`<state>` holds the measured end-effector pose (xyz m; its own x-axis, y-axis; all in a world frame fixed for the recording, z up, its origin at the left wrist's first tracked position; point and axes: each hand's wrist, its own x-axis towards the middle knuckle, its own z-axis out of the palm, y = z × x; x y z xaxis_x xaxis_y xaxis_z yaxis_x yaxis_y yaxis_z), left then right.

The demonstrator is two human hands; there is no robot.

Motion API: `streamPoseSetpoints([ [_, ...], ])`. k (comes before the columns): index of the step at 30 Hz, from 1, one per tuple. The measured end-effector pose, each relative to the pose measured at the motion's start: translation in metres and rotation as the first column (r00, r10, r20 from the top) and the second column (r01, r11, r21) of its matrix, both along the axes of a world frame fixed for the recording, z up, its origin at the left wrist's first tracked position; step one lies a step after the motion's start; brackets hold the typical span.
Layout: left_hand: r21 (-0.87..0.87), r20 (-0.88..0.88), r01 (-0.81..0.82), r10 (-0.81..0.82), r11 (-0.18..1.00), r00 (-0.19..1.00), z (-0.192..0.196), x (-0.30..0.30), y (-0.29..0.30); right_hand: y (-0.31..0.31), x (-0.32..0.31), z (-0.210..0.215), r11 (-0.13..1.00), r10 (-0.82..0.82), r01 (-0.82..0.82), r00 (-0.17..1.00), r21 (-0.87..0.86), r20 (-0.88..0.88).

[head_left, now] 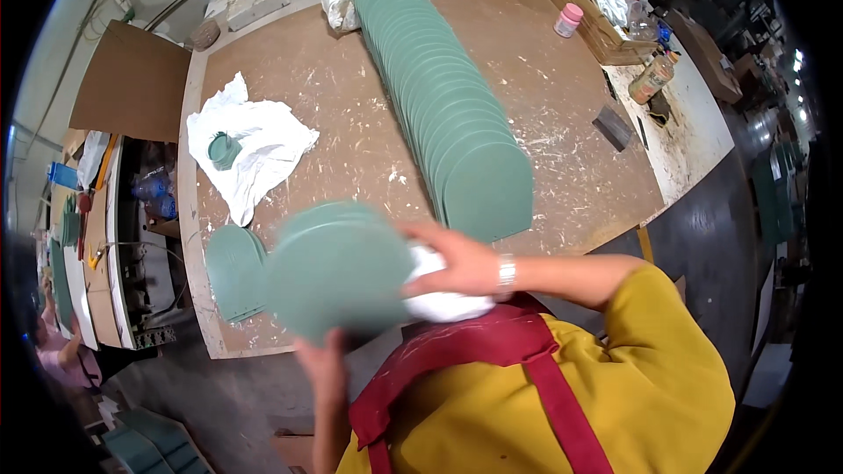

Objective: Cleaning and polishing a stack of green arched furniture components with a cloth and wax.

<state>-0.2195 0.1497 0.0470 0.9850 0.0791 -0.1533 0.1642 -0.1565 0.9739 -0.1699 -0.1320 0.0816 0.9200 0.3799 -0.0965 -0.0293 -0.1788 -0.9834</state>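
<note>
Holding green panels (342, 276) over table's (307, 61) near edge
Right hand (461, 262), fingers clamped on white cloth (450, 305); left hand's (325, 364) blurred, can't tell

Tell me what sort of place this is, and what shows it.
Probably a workshop or small factory: a scuffed brown worktable carries a long overlapping row of matching green panels, and a wooden box of odds and ends stands at the far right.
</note>
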Motion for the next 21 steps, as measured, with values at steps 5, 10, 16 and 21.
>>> streamPoseSetpoints([
  [5, -0.115, 0.02, 0.481, -0.482, 0.869, 0.876, -0.026, 0.012, -0.121, -0.113, -0.063, 0.012, 0.912, -0.331, 0.267, 0.927, -0.311, -0.176],
  [10, 0.281, 0.171, 0.528, -0.583, 0.801, 0.794, -0.023, 0.038, -0.171, -0.158, -0.066, -0.011, 0.88, -0.322, 0.32, 0.945, -0.352, 0.054],
  [16, 0.203, 0.172, 0.468, -0.502, 0.86, 0.848, -0.04, 0.029, -0.193, -0.168, -0.071, -0.027, 0.664, -0.251, 0.352, 0.936, -0.66, 0.246],
  [21, 0.178, 0.11, 0.429, -0.451, 0.886, 0.886, -0.064, 0.018, -0.196, -0.177, -0.078, -0.029, 0.718, -0.221, 0.296, 0.955, -0.63, 0.196],
])
